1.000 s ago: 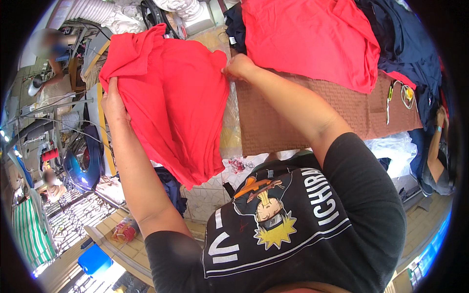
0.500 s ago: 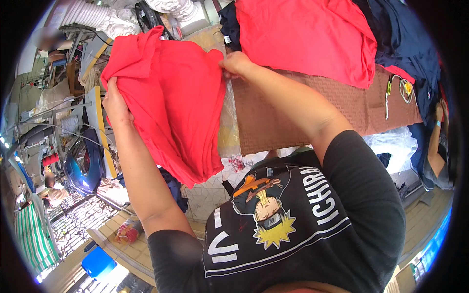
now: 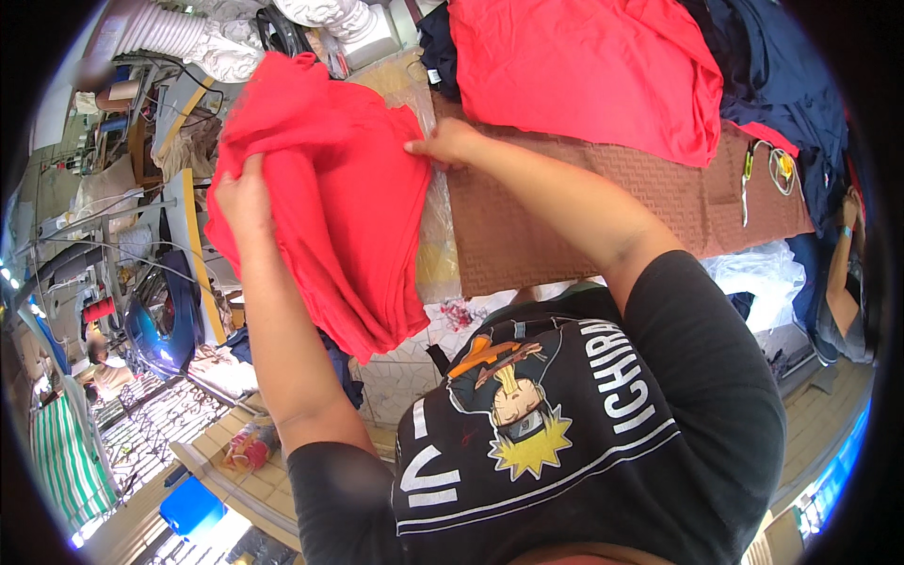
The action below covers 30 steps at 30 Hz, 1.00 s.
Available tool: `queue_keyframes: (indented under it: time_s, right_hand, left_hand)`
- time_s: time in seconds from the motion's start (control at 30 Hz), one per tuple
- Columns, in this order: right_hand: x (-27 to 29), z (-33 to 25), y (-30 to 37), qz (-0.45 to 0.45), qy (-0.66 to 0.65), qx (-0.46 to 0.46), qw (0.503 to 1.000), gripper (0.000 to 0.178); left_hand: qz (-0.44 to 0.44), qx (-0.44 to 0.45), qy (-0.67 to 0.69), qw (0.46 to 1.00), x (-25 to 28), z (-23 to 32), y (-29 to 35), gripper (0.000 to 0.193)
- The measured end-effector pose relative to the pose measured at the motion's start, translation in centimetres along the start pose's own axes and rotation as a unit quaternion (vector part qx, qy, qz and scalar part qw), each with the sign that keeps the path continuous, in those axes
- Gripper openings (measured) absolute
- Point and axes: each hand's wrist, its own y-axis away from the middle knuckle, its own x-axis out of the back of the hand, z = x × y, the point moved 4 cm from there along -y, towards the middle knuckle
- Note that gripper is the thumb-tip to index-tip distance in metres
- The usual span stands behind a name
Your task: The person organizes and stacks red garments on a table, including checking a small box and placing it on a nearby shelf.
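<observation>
A bunched, layered piece of red cloth [image 3: 353, 217] hangs and lies at the left end of the table, its lower folds drooping past the near edge. My left hand [image 3: 245, 200] is closed on its left side, with the fingers partly sunk behind a fold. At the cloth's right edge, my right hand [image 3: 444, 144] pinches it with the thumb laid over the top; the other fingers are mostly hidden. The cloth's upper left part is loosely heaped and slightly blurred.
A second red cloth [image 3: 584, 75] lies spread on a brown textured cover [image 3: 556, 217]. Dark navy fabric [image 3: 782, 85] is piled at the far right, near a yellow-green cutter [image 3: 748, 174] and a coiled cord [image 3: 782, 169]. Another person's arm [image 3: 836, 268] shows at the right rim.
My left hand has moved right, carrying the red cloth's left side inward and heaping its upper part. My right hand has shifted slightly down and left along the edge.
</observation>
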Motion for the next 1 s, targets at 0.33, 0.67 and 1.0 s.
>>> queue_keyframes:
  time_s: [0.33, 0.67, 1.0]
  right_hand:
    - [-1.2, -0.3, 0.1, -0.089, -0.342, -0.026, 0.935, 0.019]
    - [2.2, -12.6, 6.1, -0.043, -0.227, 0.331, 0.915, 0.017]
    - [-5.2, -13.0, 8.6, -0.092, -0.025, 0.355, 0.930, 0.134]
  left_hand:
    - [0.076, 0.002, 0.020, 0.997, 4.0, 0.8, -0.3, 0.035]
    - [-0.171, -0.162, -0.275, 0.932, -4.0, 4.7, 6.5, 0.052]
    - [-0.102, -0.142, -0.305, 0.936, 0.6, 4.3, 3.0, 0.033]
